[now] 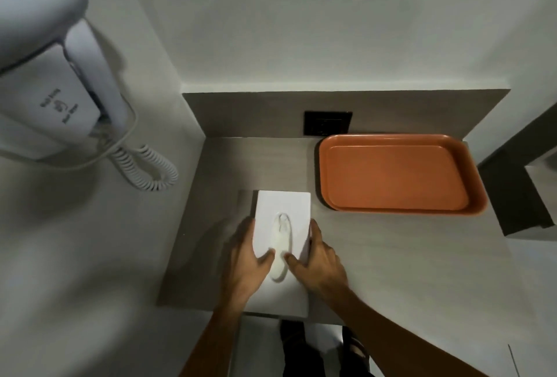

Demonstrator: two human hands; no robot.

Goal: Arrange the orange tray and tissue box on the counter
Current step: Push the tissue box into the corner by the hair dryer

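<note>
Pale walls [301, 15], grey counter [391, 256], wall-mounted hairdryer [54, 75], dark socket [327, 123]

You have a plain white rectangular tissue box [283, 226] on a grey-brown, faintly wood-grained worktop [391, 256]. The flat plastic tray [398, 176] is solid orange, the wall socket plate [327, 123] black, the wall-mounted hairdryer [60, 75] white.

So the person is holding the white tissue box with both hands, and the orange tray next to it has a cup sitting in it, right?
Not quite: the orange tray holds nothing; no cup is anywhere in the head view. The rest stands: the left hand and right hand hold the white tissue box from either side, and the tray lies beside it on the counter.
</note>
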